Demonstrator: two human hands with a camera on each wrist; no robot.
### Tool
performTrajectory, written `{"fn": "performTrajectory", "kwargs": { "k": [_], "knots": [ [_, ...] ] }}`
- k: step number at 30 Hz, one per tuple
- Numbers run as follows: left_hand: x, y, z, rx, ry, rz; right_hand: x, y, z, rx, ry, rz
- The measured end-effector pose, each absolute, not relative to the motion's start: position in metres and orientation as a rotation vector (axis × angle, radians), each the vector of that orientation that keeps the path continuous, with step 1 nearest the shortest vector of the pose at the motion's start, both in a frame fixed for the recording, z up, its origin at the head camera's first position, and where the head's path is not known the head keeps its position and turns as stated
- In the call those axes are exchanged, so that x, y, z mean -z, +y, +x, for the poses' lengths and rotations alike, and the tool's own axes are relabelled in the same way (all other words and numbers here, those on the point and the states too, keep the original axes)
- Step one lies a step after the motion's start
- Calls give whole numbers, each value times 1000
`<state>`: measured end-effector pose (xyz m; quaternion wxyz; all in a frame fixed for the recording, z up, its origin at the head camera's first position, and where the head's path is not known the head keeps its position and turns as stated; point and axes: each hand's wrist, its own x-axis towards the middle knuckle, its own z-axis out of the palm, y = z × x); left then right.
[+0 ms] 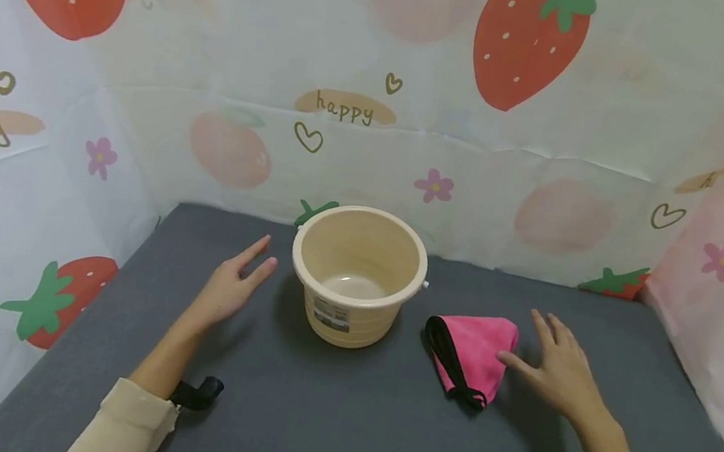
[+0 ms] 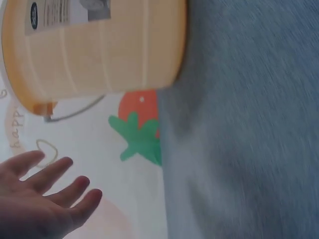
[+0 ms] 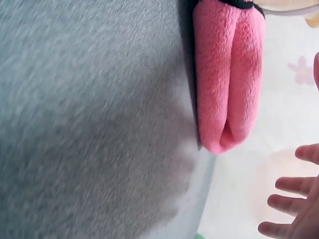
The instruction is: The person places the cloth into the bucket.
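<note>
A cream plastic bucket [image 1: 347, 322] stands upright near the back of the table, with a printed label on its front and its wire handle hanging behind. To its left my left hand [image 1: 230, 288] hovers with fingers spread, apart from the bucket wall [image 2: 114, 55]. A folded pink cloth [image 1: 481, 348] with black edging and a black loop lies right of the bucket. My right hand [image 1: 556, 367] is just right of the cloth, fingers extended, the thumb tip overlapping the cloth's edge in the head view. In the right wrist view, the pink cloth [image 3: 227, 74] shows its thick fold.
Dark grey cloth covers the table [image 1: 330, 426]. A white curtain [image 1: 256, 43] printed with strawberries, hearts and flowers hangs behind the table and along both sides. Black straps [image 1: 198, 393] circle both wrists below the cream sleeves [image 1: 124, 425].
</note>
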<state>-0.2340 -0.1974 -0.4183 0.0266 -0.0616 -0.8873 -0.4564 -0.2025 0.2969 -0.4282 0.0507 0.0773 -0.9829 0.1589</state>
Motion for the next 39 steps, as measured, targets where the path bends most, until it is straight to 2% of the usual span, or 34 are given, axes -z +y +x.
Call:
{"fn": "performTrajectory", "kwargs": {
  "k": [7, 16, 32, 39],
  "knots": [
    [417, -182, -239, 1681, -2513, -182, 428, 281, -209, -506, -3013, 392],
    [415, -165, -243, 1792, -2351, -194, 433, 267, -220, -514, -3027, 526],
    [419, -159, -244, 1841, -2298, -220, 442, 275, -251, -629, -3109, 653],
    [419, -159, -244, 1854, -2296, -210, 443, 272, -248, -535, -3184, 650]
  ]
}}
